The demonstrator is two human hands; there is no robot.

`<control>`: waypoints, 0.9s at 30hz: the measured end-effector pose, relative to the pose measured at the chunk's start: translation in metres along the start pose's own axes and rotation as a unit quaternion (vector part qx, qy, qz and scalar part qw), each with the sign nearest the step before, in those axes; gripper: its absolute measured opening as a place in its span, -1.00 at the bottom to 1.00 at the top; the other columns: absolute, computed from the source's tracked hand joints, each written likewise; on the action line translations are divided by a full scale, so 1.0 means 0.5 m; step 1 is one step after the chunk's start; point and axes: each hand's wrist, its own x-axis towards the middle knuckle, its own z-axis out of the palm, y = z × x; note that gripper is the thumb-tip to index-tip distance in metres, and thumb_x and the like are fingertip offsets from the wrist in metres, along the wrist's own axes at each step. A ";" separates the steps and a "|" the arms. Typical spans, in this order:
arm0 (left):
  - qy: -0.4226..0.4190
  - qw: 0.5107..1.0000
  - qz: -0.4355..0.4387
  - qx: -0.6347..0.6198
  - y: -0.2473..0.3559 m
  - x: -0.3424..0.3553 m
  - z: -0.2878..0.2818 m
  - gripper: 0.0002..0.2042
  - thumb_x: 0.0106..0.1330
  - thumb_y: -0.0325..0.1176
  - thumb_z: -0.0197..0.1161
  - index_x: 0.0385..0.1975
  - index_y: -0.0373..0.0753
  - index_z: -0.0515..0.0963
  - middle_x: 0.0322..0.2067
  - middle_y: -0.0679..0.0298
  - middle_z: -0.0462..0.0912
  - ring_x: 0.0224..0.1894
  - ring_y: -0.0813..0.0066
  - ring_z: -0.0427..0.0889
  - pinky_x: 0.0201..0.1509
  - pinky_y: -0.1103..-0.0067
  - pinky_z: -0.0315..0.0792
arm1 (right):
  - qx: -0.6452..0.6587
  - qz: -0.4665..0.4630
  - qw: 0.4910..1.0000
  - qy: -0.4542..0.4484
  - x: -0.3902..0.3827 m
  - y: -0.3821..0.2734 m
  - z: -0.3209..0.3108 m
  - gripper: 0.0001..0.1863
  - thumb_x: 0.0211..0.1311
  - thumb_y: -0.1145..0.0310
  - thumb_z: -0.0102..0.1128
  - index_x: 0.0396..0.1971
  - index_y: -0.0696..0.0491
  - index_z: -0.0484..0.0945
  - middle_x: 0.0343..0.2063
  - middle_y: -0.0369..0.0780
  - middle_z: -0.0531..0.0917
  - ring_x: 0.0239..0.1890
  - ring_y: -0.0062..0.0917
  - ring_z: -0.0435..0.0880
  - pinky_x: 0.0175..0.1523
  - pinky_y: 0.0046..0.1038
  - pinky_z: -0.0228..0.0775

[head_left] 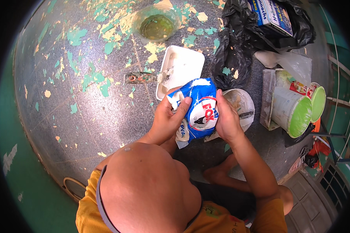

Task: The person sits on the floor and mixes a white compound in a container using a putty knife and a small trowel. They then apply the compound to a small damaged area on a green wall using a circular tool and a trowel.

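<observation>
A crumpled blue and white plastic bag with a printed animal emblem is held between my two hands, above the floor in front of me. My left hand grips its left side, thumb on the front and the other fingers hidden behind. Against the right side presses my right hand, its fingers held together. Just beyond the bag lies a white rectangular tray. A putty knife rests across the tray's left rim, its blade smeared white. A white round container is partly hidden behind my right hand.
A clear bowl of murky liquid stands beyond the tray. Flakes of green and cream paint litter the tiled floor. At the right are a black plastic bag, a printed box and buckets with green insides.
</observation>
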 end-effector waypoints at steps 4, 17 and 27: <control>-0.012 0.998 -0.057 0.012 0.002 0.003 -0.003 -0.76 0.37 -0.39 0.31 -0.04 -0.32 0.55 -0.19 0.26 0.71 -0.16 0.61 0.65 -0.07 0.61 0.55 | -0.013 0.004 0.999 0.036 -0.003 0.010 0.012 -0.58 0.56 0.05 -0.13 0.02 0.08 0.53 -0.19 -0.29 0.67 -0.20 -0.70 0.64 -0.06 -0.62 0.49; 0.031 0.996 -0.084 0.012 0.000 0.004 -0.005 -0.83 0.35 -0.39 0.33 -0.15 -0.31 0.63 -0.27 0.26 0.74 -0.26 0.63 0.68 -0.18 0.62 0.57 | -0.009 -0.009 0.999 0.052 0.000 0.024 0.040 -0.68 0.56 0.13 -0.08 -0.12 0.06 0.54 -0.32 -0.37 0.62 -0.31 -0.79 0.56 -0.18 -0.66 0.43; 0.029 0.995 -0.096 -0.025 -0.013 0.001 -0.005 -0.87 0.36 -0.41 0.31 -0.18 -0.30 0.66 -0.28 0.28 0.75 -0.28 0.66 0.68 -0.20 0.63 0.57 | -0.057 -0.033 0.996 0.066 0.007 0.051 0.029 -0.71 0.52 0.15 0.01 -0.16 0.07 0.56 -0.38 -0.37 0.63 -0.38 -0.80 0.53 -0.27 -0.66 0.40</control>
